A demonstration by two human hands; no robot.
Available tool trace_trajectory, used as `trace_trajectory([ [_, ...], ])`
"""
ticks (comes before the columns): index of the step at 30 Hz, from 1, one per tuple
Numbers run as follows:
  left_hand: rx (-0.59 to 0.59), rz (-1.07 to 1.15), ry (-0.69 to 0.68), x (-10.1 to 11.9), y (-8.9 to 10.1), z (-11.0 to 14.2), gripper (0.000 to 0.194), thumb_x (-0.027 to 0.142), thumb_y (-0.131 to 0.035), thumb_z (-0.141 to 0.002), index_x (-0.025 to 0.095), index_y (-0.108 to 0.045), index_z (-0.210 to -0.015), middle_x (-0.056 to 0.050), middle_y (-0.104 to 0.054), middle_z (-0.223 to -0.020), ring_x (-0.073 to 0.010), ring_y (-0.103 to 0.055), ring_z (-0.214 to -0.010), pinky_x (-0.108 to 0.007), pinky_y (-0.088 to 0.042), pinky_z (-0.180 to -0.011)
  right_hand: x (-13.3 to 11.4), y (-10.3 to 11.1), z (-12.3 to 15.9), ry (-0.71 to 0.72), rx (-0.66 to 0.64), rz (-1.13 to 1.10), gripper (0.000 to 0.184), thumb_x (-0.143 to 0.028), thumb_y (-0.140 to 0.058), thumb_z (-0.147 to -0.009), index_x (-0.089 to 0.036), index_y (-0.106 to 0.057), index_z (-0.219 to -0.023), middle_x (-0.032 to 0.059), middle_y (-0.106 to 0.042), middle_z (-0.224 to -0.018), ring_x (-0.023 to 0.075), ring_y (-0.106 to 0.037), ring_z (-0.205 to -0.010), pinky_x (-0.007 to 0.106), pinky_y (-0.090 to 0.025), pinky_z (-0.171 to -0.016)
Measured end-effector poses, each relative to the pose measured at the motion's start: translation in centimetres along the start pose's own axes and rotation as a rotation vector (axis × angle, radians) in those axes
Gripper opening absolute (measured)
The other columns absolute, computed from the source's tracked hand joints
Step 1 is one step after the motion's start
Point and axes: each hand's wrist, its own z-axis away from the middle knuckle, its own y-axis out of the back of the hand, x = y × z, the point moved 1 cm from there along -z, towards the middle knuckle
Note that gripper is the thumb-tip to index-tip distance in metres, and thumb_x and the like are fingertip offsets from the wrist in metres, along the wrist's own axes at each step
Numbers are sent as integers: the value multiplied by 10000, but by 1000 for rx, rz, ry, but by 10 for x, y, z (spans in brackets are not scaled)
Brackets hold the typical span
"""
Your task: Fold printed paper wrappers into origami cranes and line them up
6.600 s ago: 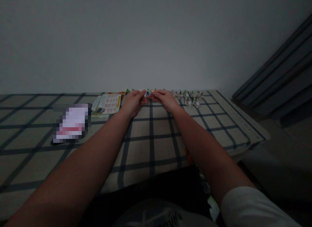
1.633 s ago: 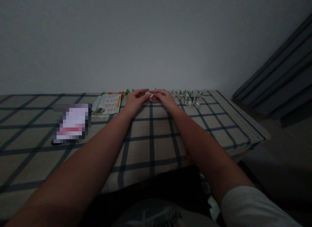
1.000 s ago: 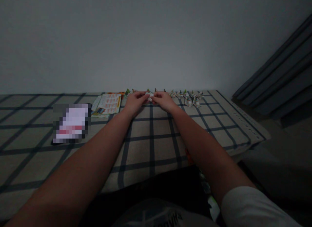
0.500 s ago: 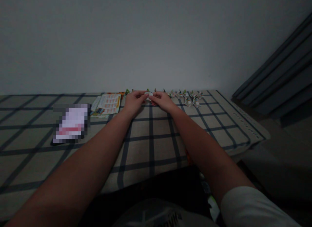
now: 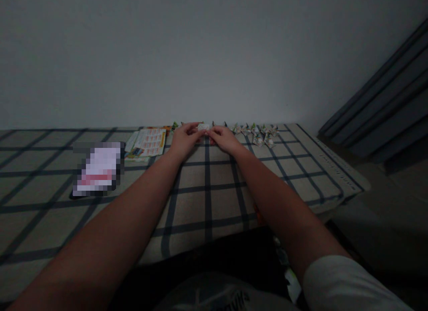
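Both arms reach far forward over a checked bedcover [image 5: 207,186] in dim light. My left hand [image 5: 183,139] and my right hand [image 5: 224,138] meet near the wall, fingers pinched together on a small folded piece of printed paper [image 5: 203,127]. Most of the piece is hidden by the fingertips. Just to the right of my right hand lies a cluster of several small folded paper figures [image 5: 259,133]. A few more pointed folded pieces [image 5: 175,124] stand behind my hands along the wall.
Printed leaflets [image 5: 149,142] lie left of my left hand. A blurred flat object [image 5: 98,168] rests further left on the cover. The bed's right edge [image 5: 337,177] drops off toward a dark floor. A plain wall [image 5: 200,57] closes the back.
The hands have stayed at the same spot, with small shifts of the fingers on the paper piece. It showed more colour between the fingertips 6.6 s ago and looks pale and smaller now.
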Motion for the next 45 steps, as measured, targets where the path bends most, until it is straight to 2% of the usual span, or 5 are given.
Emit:
trace_trajectory([
  [8,4,-24,5,4,-1,2,413,376,-814,-691,149,-745,-1030,-43,-729,-784,-154,-649,-673,-289,-536,-668,-4,-1,2,-24,-17,-7,250,-250,-603,-947,-162,-594,-713,-26,-568,-600,106,-518,-584,227,-392,-598],
  [23,-40,-424,-275,24,-3,13,194,357,-701,-818,173,-755,-847,-43,-743,-782,-160,-623,-697,-278,-470,-682,-7,-1,3,-72,-10,-42,345,-150,-567,-920,-167,-543,-576,-43,-525,-469,74,-484,-463,194,-364,-518],
  [29,-3,-352,-285,10,-1,8,266,422,-724,-806,183,-770,-915,-57,-755,-837,-178,-651,-751,-295,-483,-696,-5,-1,2,-71,-14,-135,335,-123,-556,-907,-166,-551,-575,-46,-531,-465,73,-497,-447,194,-385,-510],
  [36,-6,-353,-273,17,-1,11,241,409,-723,-810,179,-776,-859,-53,-762,-812,-174,-652,-734,-304,-490,-710,-7,-2,3,-107,-31,-128,359,-70,-551,-875,-162,-532,-529,-43,-521,-449,66,-496,-438,188,-397,-502],
  [45,-20,-297,-205,11,3,5,318,474,-683,-846,202,-807,-955,-66,-776,-951,-210,-687,-934,-328,-531,-870,-4,-2,1,-29,42,-226,139,-263,-656,-909,-188,-588,-815,-56,-596,-644,68,-545,-549,177,-468,-558],
])
